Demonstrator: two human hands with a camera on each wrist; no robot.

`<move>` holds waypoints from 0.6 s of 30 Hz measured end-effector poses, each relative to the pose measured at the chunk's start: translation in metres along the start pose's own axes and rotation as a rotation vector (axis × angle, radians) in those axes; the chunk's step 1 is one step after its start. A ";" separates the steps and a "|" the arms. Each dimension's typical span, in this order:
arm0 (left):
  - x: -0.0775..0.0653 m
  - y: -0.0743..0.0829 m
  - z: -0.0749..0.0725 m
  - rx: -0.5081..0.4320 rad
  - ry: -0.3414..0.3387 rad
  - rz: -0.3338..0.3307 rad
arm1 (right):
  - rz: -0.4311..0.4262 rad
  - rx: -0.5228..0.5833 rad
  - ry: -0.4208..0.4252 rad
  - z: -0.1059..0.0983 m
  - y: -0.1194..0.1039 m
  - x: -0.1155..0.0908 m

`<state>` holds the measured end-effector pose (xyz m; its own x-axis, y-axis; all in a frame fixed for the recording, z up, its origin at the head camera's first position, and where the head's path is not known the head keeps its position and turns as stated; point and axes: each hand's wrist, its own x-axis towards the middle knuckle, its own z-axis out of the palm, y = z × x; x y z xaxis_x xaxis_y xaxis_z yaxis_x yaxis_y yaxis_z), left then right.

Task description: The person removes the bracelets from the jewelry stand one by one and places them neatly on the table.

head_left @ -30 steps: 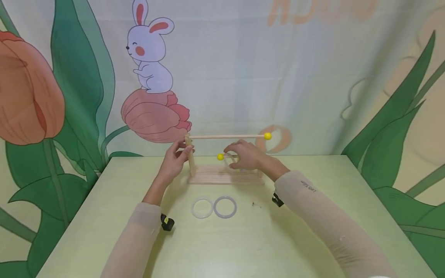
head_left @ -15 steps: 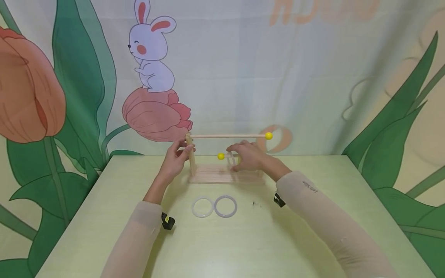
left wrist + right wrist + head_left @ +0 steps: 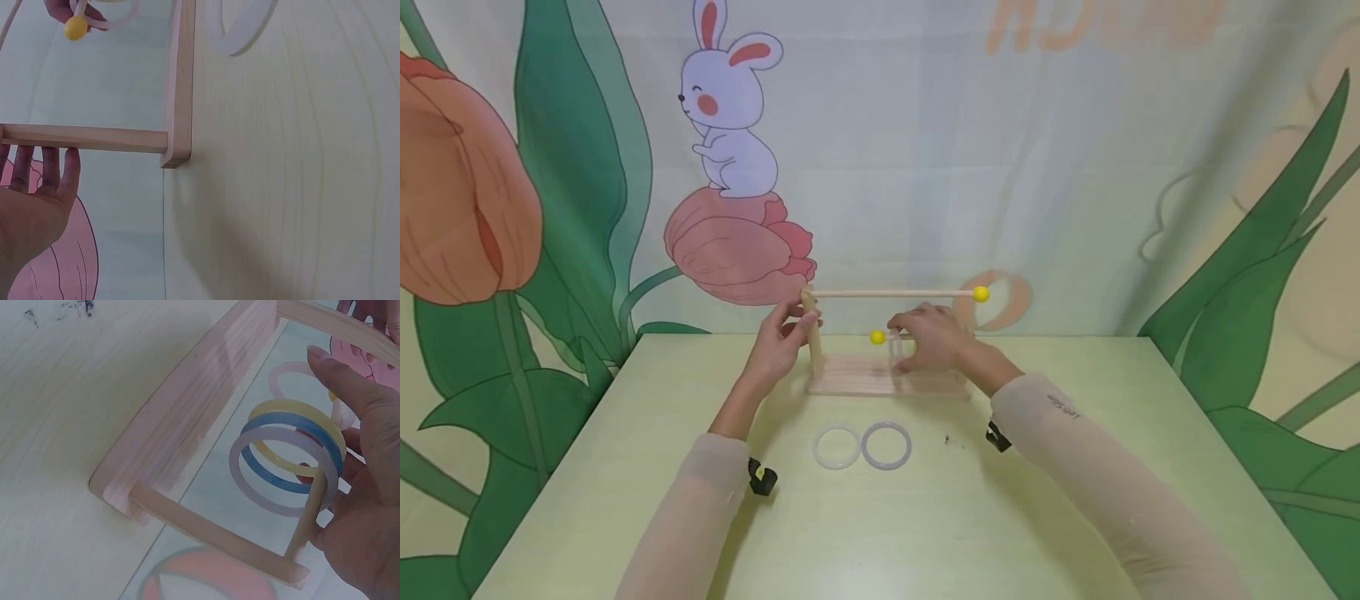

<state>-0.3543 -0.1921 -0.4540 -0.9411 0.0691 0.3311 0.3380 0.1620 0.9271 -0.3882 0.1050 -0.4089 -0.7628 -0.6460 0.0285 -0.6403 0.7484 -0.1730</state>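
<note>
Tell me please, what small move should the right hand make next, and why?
Probably slide the pale ring, apparently held by the right hand near the yellow ball, along the lower rod toward its post: a yellow ring, blue ring and lilac ring hang nearer that post.

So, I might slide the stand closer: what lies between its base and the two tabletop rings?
Bare tabletop separates the base from both rings in the head view.

Stand base [image 3: 865, 384] on tabletop [image 3: 880, 533], nr back edge; backdrop [image 3: 880, 192] behind. Upper rod [image 3: 887, 294] runs R from L post [image 3: 814, 346]; lower rod [image 3: 309, 515] below, w/ hung rings [image 3: 289, 419] round it. L hand [image 3: 775, 343] at L post, R hand [image 3: 932, 337] by lower rod. 2 loose rings [image 3: 864, 446] abreast, front of base; marks [image 3: 947, 439] to their R.
</note>
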 end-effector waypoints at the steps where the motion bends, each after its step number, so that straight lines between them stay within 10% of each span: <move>1: 0.000 0.000 0.000 -0.003 0.000 -0.002 | -0.003 -0.005 0.005 0.001 -0.001 0.002; 18: 0.001 -0.002 0.000 0.015 -0.006 0.016 | -0.050 -0.007 0.071 0.009 -0.026 0.022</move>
<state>-0.3556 -0.1926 -0.4551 -0.9356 0.0771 0.3445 0.3529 0.1757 0.9190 -0.3874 0.0703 -0.4127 -0.7344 -0.6702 0.1071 -0.6780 0.7169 -0.1624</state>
